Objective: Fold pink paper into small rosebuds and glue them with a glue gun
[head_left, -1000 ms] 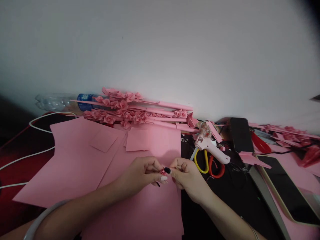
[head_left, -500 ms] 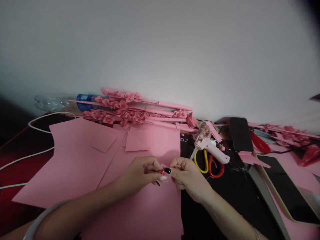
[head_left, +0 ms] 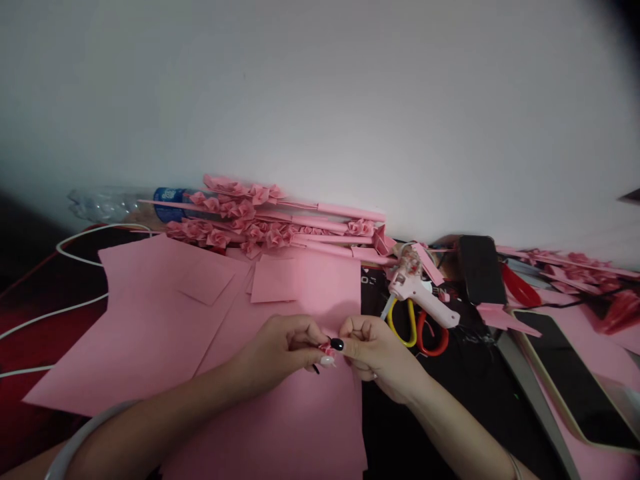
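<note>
Between my fingertips is a small pink paper flower (head_left: 327, 350), mostly covered by the fingers. My left hand (head_left: 287, 343) pinches it from the left, thumb and fingers closed. From the other side my right hand (head_left: 377, 353) grips its edge, the black-nailed thumb pressed against it. Both hands are above large pink paper sheets (head_left: 280, 420). Just beyond them lies a small stack of pink paper squares (head_left: 275, 280).
Pink paper flower stems (head_left: 270, 233) lie along the wall beside a plastic bottle (head_left: 170, 203). To the right are a glue gun (head_left: 423, 297), scissors (head_left: 433, 337), a black phone (head_left: 481, 270) and a larger phone (head_left: 580, 377). White cables (head_left: 60, 310) run at the left.
My fingers have shifted only slightly around the paper flower, and a bit more of it shows between them. Everything else stays in place.
</note>
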Demonstrator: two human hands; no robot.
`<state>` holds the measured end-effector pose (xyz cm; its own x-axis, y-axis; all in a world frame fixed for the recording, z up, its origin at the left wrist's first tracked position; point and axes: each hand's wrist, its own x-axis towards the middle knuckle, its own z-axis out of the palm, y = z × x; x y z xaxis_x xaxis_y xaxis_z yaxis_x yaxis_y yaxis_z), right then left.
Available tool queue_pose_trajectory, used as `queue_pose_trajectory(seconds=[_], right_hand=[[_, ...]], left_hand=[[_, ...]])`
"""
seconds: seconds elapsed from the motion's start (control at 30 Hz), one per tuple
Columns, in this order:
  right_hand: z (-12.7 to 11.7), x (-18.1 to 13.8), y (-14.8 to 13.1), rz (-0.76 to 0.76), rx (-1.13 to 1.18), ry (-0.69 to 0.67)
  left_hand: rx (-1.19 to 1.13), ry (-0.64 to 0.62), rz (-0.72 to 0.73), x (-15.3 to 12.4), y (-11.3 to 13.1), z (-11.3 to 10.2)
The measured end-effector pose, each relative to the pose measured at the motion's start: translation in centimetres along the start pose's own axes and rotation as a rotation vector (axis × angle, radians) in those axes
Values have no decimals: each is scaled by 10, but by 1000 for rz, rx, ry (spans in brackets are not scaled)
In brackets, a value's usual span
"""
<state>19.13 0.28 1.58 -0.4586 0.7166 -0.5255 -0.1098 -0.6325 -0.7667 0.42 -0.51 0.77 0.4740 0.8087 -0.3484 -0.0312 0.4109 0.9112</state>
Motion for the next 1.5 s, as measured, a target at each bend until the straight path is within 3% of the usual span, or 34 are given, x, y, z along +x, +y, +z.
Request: queue_pose_trajectory(seconds=[0.3, 0.5, 0.67, 0.83, 1.03, 1.5], right_hand=[[-3, -1, -2, 21, 26, -84], [-4, 1, 0, -53, 123, -65], [4, 1, 10, -264, 42, 64], [9, 0, 15, -377, -285, 213], [11, 0, 15, -392, -476, 271], [11, -1, 9, -248, -371, 246]], left_hand=[[-29, -17, 32, 0, 0, 0], [18, -18, 96, 2, 0, -3], [42, 19, 143, 4, -3, -3], [-8, 34, 127, 5, -12, -2], [115, 57, 106, 1, -11, -1], [283, 64, 174, 0, -6, 0]])
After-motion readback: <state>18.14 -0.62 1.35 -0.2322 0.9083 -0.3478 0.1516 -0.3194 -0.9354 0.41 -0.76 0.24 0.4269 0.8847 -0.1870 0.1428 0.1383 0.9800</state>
